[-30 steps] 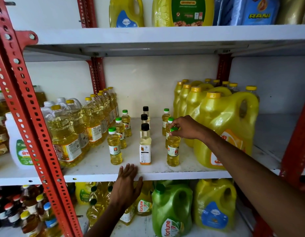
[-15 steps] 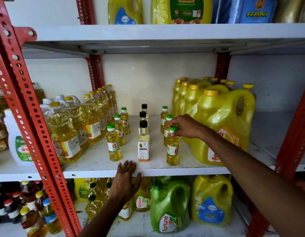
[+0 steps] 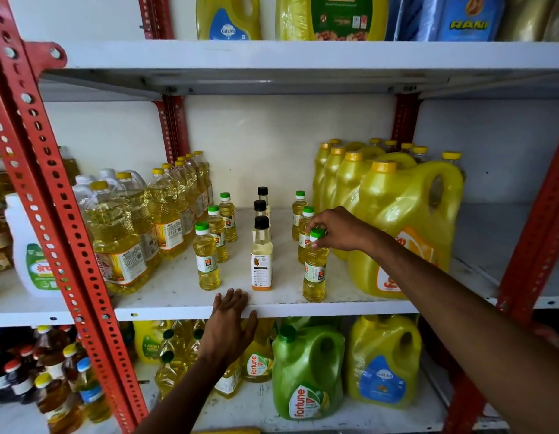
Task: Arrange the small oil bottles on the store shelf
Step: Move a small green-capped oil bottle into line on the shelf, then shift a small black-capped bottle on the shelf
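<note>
Small oil bottles stand in three rows on the white middle shelf [image 3: 178,296]. The left row [image 3: 206,258] has green caps, the centre row [image 3: 261,255] black caps, the right row green caps. My right hand [image 3: 337,228] grips the green cap of the front right bottle [image 3: 314,270], which stands upright on the shelf. My left hand [image 3: 229,324] lies flat with fingers spread on the shelf's front edge, holding nothing.
Large clear oil bottles [image 3: 121,233] crowd the left of the shelf, yellow jugs [image 3: 403,227] the right. A red perforated upright [image 3: 52,214] crosses the left foreground. More jugs stand on the upper shelf [image 3: 303,54] and below, including a green jug [image 3: 306,371].
My right hand stays on the front right bottle's cap. The view has shifted slightly; the hands and bottles hold their places.
</note>
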### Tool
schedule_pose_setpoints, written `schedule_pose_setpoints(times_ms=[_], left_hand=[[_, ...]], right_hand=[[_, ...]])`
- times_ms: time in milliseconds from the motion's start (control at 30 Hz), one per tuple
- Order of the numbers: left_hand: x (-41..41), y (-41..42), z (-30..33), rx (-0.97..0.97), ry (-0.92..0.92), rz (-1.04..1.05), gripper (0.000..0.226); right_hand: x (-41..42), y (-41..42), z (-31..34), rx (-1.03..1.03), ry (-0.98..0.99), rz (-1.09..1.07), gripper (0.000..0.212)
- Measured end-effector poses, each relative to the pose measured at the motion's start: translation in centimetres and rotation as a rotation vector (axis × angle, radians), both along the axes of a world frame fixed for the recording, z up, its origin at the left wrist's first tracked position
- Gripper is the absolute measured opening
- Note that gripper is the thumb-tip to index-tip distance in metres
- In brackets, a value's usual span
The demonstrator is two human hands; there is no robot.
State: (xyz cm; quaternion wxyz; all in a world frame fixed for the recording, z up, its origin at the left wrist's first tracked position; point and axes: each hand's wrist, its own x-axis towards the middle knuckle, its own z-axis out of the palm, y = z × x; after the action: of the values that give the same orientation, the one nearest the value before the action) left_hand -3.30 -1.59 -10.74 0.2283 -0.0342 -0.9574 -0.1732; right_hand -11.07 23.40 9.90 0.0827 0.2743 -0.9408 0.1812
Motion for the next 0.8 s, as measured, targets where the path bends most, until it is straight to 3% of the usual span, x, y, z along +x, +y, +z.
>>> schedule_pose_setpoints(times_ms=[167,333,467,567,800], left_hand=[[0.0,-0.6,0.1,-0.015,-0.025,-0.016,0.072],[0.7,-2.8,0.1,-0.036,0.012,-0.021,0.070],[1.2,-4.8,-0.1,-0.054,0.017,-0.024,0.065],[1.3,-5.0,0.2,-0.030,0.021,-0.040,0.065],[1.3,-5.0,0.2,0.043,0.003,-0.060,0.066]], right_hand=[[0.1,-0.3,0.3,0.060,-0.012,-0.015,0.045],[0.3,-0.4,1.1,0.110,-0.006,-0.028,0.066],[-0.5,-3.7,1.2,-0.013,0.161,0.094,0.054],[-1.4,-7.2,0.5,0.035,0.120,0.198,0.055],[-3.3,-10.5,1.0,0.174,0.003,0.195,0.044]])
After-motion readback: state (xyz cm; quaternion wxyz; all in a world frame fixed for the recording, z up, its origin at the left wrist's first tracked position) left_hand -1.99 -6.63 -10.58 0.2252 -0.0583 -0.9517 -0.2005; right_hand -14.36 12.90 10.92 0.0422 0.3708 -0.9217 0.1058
